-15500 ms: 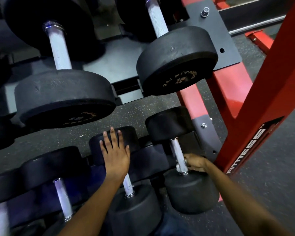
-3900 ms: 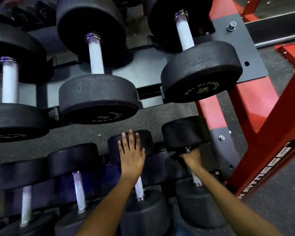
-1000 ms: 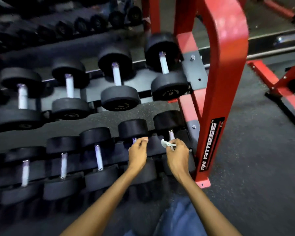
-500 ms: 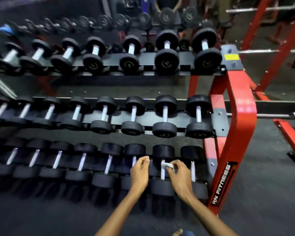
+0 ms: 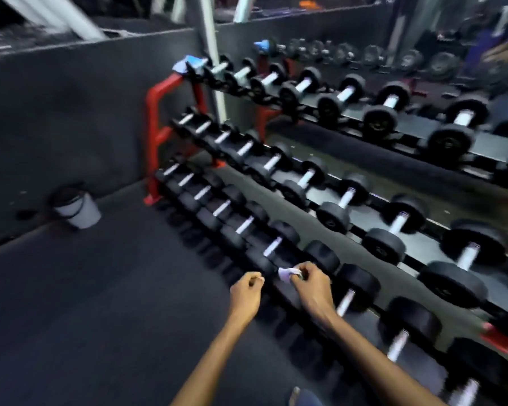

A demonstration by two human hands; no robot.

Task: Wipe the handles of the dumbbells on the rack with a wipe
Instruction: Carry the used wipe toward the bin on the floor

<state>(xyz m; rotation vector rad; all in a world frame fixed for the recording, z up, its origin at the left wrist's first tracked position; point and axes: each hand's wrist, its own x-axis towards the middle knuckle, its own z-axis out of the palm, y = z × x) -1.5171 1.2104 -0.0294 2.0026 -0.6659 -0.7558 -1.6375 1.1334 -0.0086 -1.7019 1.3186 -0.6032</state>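
A small white wipe (image 5: 286,273) is pinched in the curled fingers of the right hand (image 5: 311,284), held over the bottom row of the red dumbbell rack (image 5: 154,136). The left hand (image 5: 245,294) hovers just beside it, fingers curled, holding nothing. A white bucket (image 5: 77,208) stands on the floor near the wall.

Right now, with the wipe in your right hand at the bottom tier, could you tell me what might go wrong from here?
1. The wipe is bunched small in the right hand, so it may cover little of each handle.
2. The left hand hovers curled, bracing nothing; a bottom-tier dumbbell could shift when rubbed.
3. The heads sit packed close together, so fingers might get pinched between them.
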